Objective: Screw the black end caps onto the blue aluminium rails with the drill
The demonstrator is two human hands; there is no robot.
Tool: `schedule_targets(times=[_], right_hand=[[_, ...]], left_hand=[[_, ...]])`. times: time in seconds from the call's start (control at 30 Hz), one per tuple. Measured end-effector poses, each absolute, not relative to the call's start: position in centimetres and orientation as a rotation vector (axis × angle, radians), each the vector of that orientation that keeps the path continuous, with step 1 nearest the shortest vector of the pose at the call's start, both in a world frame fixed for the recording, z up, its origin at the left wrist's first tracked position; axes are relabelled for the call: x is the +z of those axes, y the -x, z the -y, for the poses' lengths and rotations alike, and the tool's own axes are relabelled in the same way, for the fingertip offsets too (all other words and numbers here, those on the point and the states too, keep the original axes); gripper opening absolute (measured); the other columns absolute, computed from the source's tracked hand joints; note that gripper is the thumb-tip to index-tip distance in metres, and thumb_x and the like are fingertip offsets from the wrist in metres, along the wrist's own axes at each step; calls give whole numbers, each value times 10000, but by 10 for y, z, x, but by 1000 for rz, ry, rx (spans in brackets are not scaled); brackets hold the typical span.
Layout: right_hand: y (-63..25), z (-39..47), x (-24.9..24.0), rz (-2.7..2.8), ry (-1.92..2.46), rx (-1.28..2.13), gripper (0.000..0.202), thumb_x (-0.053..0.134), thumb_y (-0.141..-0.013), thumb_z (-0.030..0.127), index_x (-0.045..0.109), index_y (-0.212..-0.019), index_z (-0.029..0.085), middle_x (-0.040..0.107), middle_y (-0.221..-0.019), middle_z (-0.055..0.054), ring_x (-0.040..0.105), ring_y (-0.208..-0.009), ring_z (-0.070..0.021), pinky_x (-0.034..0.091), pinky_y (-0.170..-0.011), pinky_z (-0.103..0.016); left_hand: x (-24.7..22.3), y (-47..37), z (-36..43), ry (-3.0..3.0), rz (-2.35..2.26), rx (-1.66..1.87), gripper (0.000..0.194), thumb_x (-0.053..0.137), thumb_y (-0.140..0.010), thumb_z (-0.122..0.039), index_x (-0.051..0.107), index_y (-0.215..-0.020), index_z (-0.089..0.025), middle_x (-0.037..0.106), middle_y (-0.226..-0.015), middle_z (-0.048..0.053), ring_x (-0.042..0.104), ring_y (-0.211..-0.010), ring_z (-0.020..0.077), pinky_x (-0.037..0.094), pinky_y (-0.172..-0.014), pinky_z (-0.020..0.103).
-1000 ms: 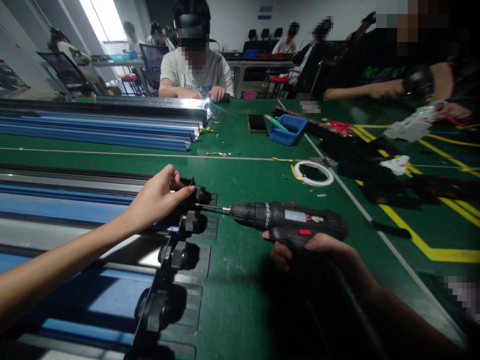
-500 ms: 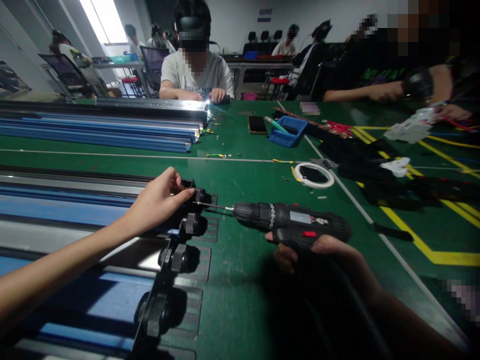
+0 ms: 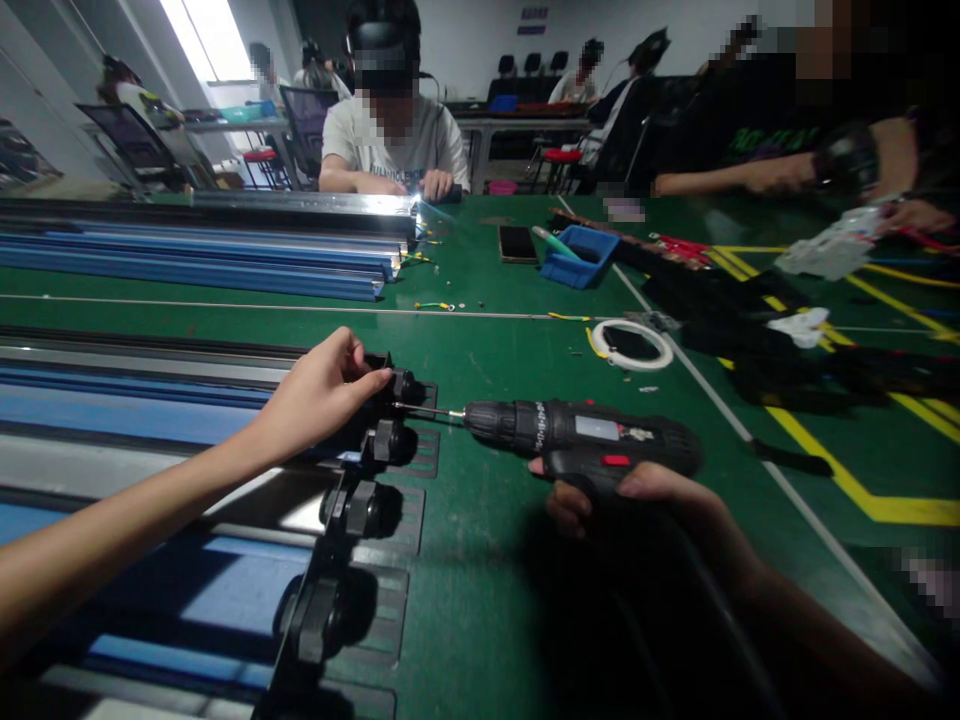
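Note:
My right hand [image 3: 637,500] is wrapped round the grip of a black cordless drill [image 3: 577,435], which lies level and points left. Its long thin bit [image 3: 429,410] reaches the end of the farthest rail in the near row. There my left hand [image 3: 330,385] is closed at the rail's end, thumb and finger by a black cable gland [image 3: 403,384]; what they pinch, if anything, is hidden. Nearer to me, more blue and silver rails [image 3: 172,590] lie side by side. Black end brackets with large black cable glands [image 3: 319,625] and slotted black tabs [image 3: 390,610] close their ends.
Across the green table [image 3: 480,580] lie more blue rails [image 3: 225,265], a phone [image 3: 517,244], a blue bin [image 3: 581,256] and a white ring [image 3: 631,344]. Dark cables and yellow tape lines run at right. A co-worker [image 3: 394,140] sits opposite; another person's arm [image 3: 750,180] is at right.
The view has shifted slightly. Both my hands and the drill keep almost the same place, with the bit still at the rail's end.

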State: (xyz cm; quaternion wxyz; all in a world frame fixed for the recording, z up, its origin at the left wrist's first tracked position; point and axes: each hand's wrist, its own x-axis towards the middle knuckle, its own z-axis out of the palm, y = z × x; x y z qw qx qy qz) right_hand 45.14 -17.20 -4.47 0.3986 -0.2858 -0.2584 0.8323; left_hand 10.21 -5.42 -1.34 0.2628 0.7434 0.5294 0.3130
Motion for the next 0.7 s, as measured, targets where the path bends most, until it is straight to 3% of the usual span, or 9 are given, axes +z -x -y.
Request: schedule_targets(times=[0.17, 0.43, 0.7], right_hand=[[-450, 171, -41, 609, 783, 2119, 545, 652, -738, 324, 735, -1215, 74, 662, -842, -112, 643, -817, -251, 472, -732, -337], [-448, 171, -39, 602, 792, 2124, 531, 658, -734, 321, 745, -1206, 93, 662, -850, -94, 646, -822, -243, 483, -812, -362], [-450, 170, -45, 612, 782, 2113, 568, 675, -720, 331, 732, -1219, 65, 657, -845, -109, 641, -819, -259, 496, -780, -373]], left_hand=[[-12, -102, 55, -2003, -1442, 813, 344, 704, -870, -440, 442, -867, -217, 494, -722, -43, 433, -642, 117, 325, -598, 266], [-14, -102, 53, -2021, -1430, 837, 341, 699, -866, -450, 453, -868, -215, 503, -739, -33, 441, -651, 126, 319, -597, 268], [-13, -102, 54, -2021, -1428, 839, 333, 699, -862, -443, 458, -865, -213, 496, -727, -31, 422, -636, 124, 308, -588, 265]])
